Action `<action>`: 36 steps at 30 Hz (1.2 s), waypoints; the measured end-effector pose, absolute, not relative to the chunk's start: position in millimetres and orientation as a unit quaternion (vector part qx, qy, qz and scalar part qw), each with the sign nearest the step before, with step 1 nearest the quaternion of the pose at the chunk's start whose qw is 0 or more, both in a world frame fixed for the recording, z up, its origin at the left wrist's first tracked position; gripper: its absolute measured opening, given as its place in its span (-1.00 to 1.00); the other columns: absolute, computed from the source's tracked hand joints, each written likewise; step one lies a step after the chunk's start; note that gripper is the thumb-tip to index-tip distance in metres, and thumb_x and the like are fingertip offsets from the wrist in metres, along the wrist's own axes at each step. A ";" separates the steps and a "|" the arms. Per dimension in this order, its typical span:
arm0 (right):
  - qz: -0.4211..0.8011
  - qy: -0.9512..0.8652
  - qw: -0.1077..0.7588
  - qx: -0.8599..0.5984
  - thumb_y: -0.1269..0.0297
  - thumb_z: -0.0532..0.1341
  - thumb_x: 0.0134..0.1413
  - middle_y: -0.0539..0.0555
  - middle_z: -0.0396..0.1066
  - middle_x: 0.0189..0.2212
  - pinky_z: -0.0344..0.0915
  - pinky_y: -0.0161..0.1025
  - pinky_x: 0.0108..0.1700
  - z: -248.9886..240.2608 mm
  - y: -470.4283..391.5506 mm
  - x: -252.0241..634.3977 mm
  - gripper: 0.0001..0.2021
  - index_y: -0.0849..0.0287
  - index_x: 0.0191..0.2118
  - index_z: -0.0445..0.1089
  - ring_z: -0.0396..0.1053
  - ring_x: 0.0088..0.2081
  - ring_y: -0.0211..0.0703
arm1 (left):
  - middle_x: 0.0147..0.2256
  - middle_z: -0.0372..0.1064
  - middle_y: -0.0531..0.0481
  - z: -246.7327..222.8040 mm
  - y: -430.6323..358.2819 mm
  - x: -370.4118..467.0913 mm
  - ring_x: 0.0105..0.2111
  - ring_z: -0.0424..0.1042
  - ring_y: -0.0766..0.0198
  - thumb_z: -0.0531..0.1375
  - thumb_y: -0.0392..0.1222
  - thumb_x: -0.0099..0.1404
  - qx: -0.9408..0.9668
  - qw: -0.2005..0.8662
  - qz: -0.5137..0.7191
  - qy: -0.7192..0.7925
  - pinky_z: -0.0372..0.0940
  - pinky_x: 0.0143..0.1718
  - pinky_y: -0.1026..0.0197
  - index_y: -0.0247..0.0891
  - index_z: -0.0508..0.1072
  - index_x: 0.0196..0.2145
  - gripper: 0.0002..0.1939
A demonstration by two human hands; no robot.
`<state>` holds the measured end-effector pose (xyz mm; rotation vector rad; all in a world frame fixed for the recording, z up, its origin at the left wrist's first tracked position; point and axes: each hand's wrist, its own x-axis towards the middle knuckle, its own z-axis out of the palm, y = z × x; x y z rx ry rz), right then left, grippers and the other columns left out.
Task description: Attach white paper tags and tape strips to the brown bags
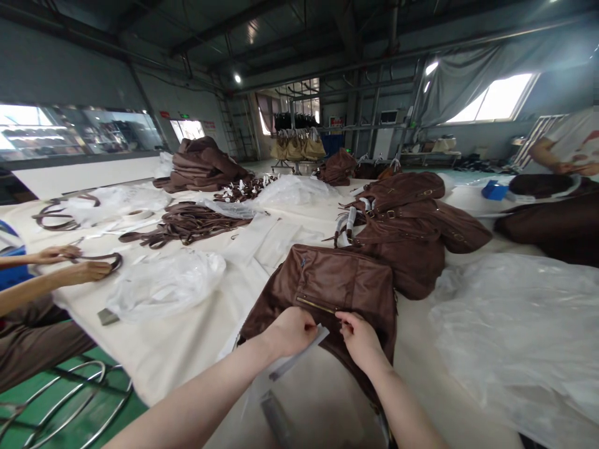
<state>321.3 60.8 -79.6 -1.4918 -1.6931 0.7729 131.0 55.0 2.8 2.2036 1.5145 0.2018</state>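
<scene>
- Leftwards, at the table's (187, 349) left edge, a co-worker's hands (96, 270) hold a curved brown strap (119, 259).
- Just beside them lie a small grey block (108, 317), near that same edge, and a crumpled clear plastic bag (163, 284).
- Farther in, a pale roll (138, 214) sits beside a tangled strap pile (191, 224); a big brown heap (201, 165) rises behind, toward the table's far edge.
- Near the middle of the table's near edge lies the brown bag (369, 280), zipper (314, 304) facing up; both forearms cross its near part and partly hide it.
- The left hand (292, 330) rests below the zipper, fingers curled in by a pale strip (304, 350); I cannot tell whether it grips it.
- The right hand (359, 337) has thumb and forefinger near the zipper's right end; whether they pinch anything is too small to tell.
- Stacked bags (412, 231) crowd the brown bag's far right corner, blocking that side.
- Rightmost, a wide plastic sheet (519, 337) covers the table's near right corner, with dark brown material (552, 224) beyond.
</scene>
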 end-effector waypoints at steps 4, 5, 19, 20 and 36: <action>0.286 -0.663 0.371 -0.584 0.48 0.05 0.03 0.13 0.48 -0.19 0.30 -0.27 -0.03 -79.3 60.7 320.8 -0.67 0.20 -0.16 0.50 0.44 -0.16 -0.12 | -0.64 0.29 0.03 -1.1 56.3 136.9 -0.60 0.15 0.36 0.05 -0.23 0.13 0.809 0.200 0.029 0.552 -0.03 -0.55 0.28 -0.29 0.50 -0.58 -0.73; 0.285 -0.666 0.369 -0.583 0.48 0.05 0.03 0.14 0.48 -0.18 0.30 -0.26 -0.02 -79.0 60.7 320.8 -0.68 0.20 -0.18 0.50 0.44 -0.15 -0.11 | -0.63 0.33 0.01 -3.3 55.6 137.9 -0.60 0.17 0.35 0.07 -0.23 0.12 0.810 0.203 0.022 0.550 -0.02 -0.55 0.28 -0.29 0.51 -0.58 -0.75; 0.402 -0.605 0.382 -0.571 0.37 0.04 0.06 0.15 0.48 -0.16 0.40 -0.20 -0.15 -92.4 69.5 323.9 -0.68 0.21 -0.14 0.48 0.47 -0.21 -0.11 | -0.64 0.29 0.06 -17.2 75.4 147.7 -0.58 0.19 0.37 0.02 -0.20 0.17 0.805 0.214 0.034 0.553 -0.03 -0.57 0.30 -0.32 0.55 -0.52 -0.67; 0.402 -0.606 0.383 -0.570 0.37 0.04 0.06 0.15 0.48 -0.16 0.40 -0.20 -0.15 -93.3 70.1 323.8 -0.68 0.21 -0.14 0.48 0.47 -0.21 -0.11 | -0.63 0.30 0.06 -17.8 77.6 150.4 -0.58 0.20 0.37 0.03 -0.19 0.18 0.805 0.215 0.035 0.552 -0.02 -0.56 0.31 -0.32 0.56 -0.52 -0.67; 0.354 -0.593 0.389 -0.610 0.46 0.05 0.03 0.13 0.49 -0.23 0.39 -0.24 -0.25 -89.5 69.4 323.7 -0.69 0.19 -0.14 0.43 0.47 -0.28 -0.14 | -0.62 0.27 0.06 -32.7 95.3 167.4 -0.57 0.18 0.38 0.02 -0.20 0.22 0.794 0.210 0.069 0.567 -0.02 -0.54 0.29 -0.32 0.54 -0.50 -0.66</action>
